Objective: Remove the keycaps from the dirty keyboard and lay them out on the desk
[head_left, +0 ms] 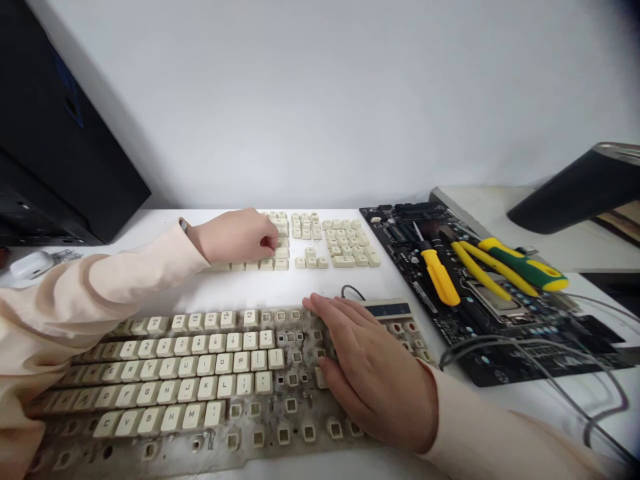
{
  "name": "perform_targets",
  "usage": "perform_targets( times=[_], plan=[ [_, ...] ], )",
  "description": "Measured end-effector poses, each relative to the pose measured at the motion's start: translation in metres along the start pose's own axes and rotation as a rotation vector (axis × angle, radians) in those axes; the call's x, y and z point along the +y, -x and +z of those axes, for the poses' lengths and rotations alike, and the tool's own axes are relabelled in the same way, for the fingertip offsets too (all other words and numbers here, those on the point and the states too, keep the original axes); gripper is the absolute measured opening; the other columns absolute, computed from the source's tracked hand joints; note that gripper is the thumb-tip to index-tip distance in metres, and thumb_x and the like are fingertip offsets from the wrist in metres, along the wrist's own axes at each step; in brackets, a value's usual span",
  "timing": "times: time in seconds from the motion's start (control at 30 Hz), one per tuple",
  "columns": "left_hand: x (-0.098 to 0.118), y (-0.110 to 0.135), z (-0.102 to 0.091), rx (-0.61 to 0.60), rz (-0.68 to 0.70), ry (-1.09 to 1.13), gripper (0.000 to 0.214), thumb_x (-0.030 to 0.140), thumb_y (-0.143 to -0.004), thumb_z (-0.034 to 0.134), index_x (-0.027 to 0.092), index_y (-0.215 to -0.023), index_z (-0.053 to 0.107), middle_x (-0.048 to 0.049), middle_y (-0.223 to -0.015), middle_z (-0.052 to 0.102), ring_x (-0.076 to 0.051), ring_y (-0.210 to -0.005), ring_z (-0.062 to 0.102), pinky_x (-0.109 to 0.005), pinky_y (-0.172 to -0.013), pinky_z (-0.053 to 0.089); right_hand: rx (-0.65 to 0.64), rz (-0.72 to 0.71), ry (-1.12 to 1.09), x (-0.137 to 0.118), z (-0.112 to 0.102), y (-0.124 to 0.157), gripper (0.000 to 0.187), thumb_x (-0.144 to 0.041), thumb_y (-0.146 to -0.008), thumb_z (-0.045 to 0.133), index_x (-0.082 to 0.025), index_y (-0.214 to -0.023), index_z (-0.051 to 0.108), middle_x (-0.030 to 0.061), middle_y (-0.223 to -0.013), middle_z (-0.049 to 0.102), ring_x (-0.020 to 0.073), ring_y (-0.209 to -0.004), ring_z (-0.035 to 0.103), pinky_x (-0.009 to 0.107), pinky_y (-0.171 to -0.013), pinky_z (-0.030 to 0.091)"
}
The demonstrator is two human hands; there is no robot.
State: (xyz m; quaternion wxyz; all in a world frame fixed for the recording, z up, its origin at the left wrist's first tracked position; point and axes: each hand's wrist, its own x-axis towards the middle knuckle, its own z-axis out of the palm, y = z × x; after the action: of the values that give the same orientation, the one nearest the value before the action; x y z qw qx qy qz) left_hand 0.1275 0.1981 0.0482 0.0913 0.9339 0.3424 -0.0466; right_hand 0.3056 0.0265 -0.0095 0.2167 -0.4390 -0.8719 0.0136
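A dirty beige keyboard [210,380] lies in front of me, its right half stripped of keycaps. My right hand [370,367] rests flat on that bare part, fingers stretched out. Farther back, removed keycaps [340,243] lie in rows on the white table. My left hand [240,237] reaches over to the left end of these rows with its fingers curled down, pinching at a keycap; what is in the fingers is hidden.
A black motherboard [500,313] sits at the right with a yellow-handled screwdriver [437,273] and yellow-green pliers [510,267] on it. Grey cable [590,387] loops near it. A black computer case [55,133] stands at the left, beside a small white case [30,265]. A dark lamp-like object [580,187] at the right.
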Motion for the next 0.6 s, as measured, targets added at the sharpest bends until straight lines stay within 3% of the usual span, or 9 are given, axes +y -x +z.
perform_targets(
  times=[0.2,0.33,0.6],
  plan=[
    [0.000,0.001,-0.004,0.024,0.006,-0.010,0.017,0.027,-0.077,0.050,0.021,-0.075,0.066,0.0013,-0.078,0.069,-0.012,-0.064,0.057,-0.023,-0.057,0.035,0.003,0.002,-0.015,0.000,0.001,0.000,0.055,-0.012,-0.079,0.037,-0.003,-0.132,0.026,0.0198,-0.119,0.055,0.0280,-0.113,0.050,0.050,-0.093,0.044],
    [-0.002,0.009,-0.011,0.107,0.003,-0.029,0.023,0.027,-0.080,0.045,0.021,-0.077,0.067,0.0012,-0.074,0.068,-0.012,-0.063,0.057,-0.024,-0.059,0.036,-0.003,0.004,0.000,0.000,0.001,0.001,0.054,-0.012,-0.079,0.036,-0.003,-0.132,0.027,0.0198,-0.119,0.055,0.0283,-0.113,0.049,0.051,-0.092,0.045],
    [0.003,0.064,-0.017,0.388,-0.015,-0.069,0.029,0.036,-0.080,0.043,0.020,-0.087,0.066,-0.0020,-0.083,0.067,-0.016,-0.070,0.059,-0.026,-0.067,0.038,-0.015,-0.011,-0.027,0.001,0.001,-0.001,0.053,-0.011,-0.080,0.036,-0.002,-0.131,0.025,0.0205,-0.119,0.054,0.0270,-0.113,0.049,0.050,-0.093,0.045]
  ],
)
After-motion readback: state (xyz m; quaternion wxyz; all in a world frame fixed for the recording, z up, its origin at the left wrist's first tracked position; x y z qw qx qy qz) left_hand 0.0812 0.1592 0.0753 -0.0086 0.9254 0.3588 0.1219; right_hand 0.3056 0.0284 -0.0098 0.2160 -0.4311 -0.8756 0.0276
